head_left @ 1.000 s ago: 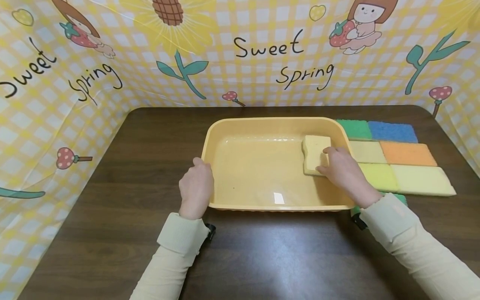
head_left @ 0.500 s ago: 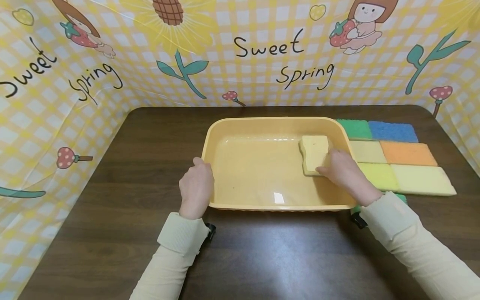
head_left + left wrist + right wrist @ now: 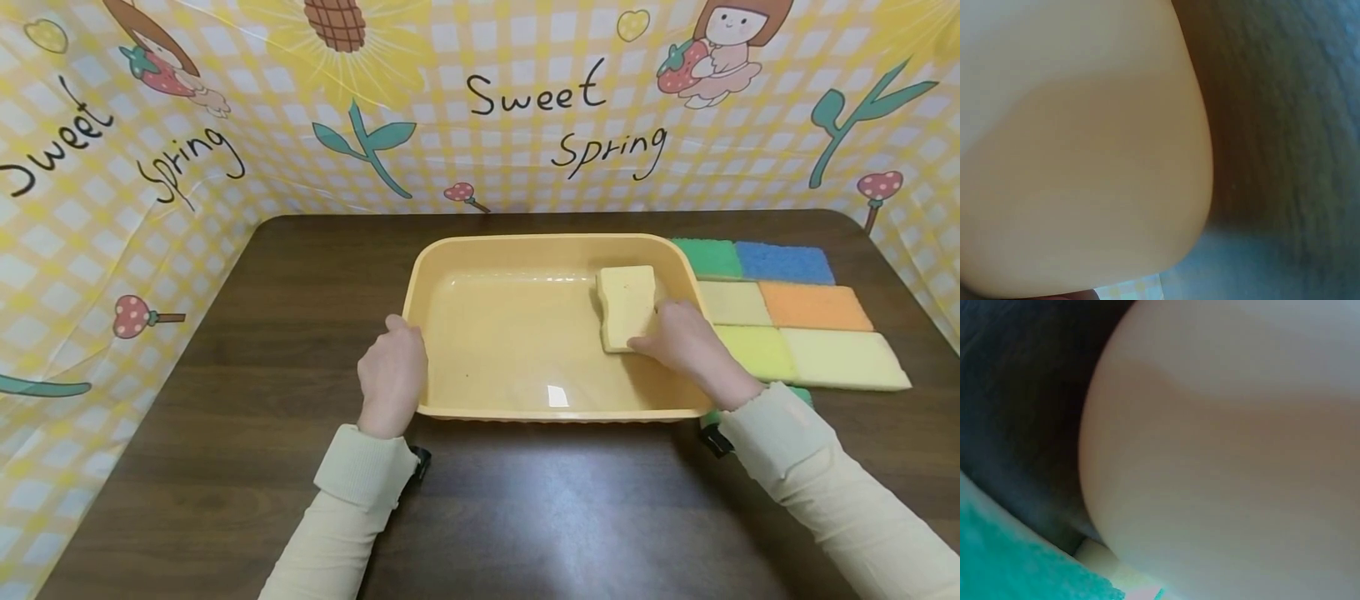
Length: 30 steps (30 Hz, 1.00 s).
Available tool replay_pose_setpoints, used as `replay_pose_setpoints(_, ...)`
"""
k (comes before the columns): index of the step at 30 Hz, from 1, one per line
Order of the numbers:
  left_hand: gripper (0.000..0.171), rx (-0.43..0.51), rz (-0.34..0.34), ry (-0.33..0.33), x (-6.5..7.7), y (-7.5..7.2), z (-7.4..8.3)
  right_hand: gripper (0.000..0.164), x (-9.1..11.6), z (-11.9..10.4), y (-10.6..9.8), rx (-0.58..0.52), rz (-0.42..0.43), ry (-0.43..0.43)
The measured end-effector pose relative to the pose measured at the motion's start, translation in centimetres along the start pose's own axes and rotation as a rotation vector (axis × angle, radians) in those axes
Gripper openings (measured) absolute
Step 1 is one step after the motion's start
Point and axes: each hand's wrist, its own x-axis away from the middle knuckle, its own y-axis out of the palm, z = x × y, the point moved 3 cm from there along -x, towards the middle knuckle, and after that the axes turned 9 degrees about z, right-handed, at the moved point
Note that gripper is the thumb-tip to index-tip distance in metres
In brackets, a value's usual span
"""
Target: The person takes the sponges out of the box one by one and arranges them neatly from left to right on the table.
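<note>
A pale yellow plastic basin (image 3: pixel 517 333) sits on the dark wooden table. My left hand (image 3: pixel 392 375) grips its left rim, with the fingers mostly hidden behind the knuckles. Over the right side of the basin, my right hand (image 3: pixel 686 337) pinches the right edge of a pale yellow sponge (image 3: pixel 627 310) with wavy sides. The thumb shows at the sponge's lower corner; the other fingertips are partly hidden. In the left wrist view the basin's outer wall (image 3: pixel 1085 156) fills most of the frame, and the hand's hold is barely seen there.
Right of the basin lie several flat sponges: green (image 3: pixel 707 258), blue (image 3: pixel 786 263), orange (image 3: pixel 816 308), yellow (image 3: pixel 756 352) and cream (image 3: pixel 847 360). Another green sponge (image 3: pixel 1016 562) lies under the right forearm. A yellow checked cloth (image 3: pixel 525 158) hangs behind the table (image 3: pixel 300 275).
The held sponge has shifted slightly left within the basin, and my right hand's index finger has curled in toward its edge. My left hand and the basin have stayed in place.
</note>
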Motion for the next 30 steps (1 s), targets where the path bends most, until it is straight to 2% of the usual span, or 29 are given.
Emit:
replay_pose_setpoints(2,0.028,0.0,0.001,0.001,-0.01,0.05,-0.01,0.045,-0.03,0.01,0.09,-0.003,-0.006,0.008)
replay_pose_setpoints(7,0.028,0.002,0.001,-0.001,0.0,0.06,-0.05,0.069,0.0,0.06,0.38,-0.027,-0.042,0.044)
replay_pose_setpoints(9,0.028,0.002,-0.002,-0.004,0.03,0.01,-0.07,0.071,0.01,0.08,0.47,-0.033,-0.058,0.061)
replay_pose_setpoints(17,0.028,-0.005,-0.004,-0.004,0.02,-0.02,-0.06,0.073,0.1,0.1,0.54,-0.059,-0.075,0.083)
replay_pose_setpoints(30,0.027,0.026,-0.01,0.004,-0.07,0.19,-0.12,0.064,0.22,0.18,0.71,-0.124,-0.042,0.071)
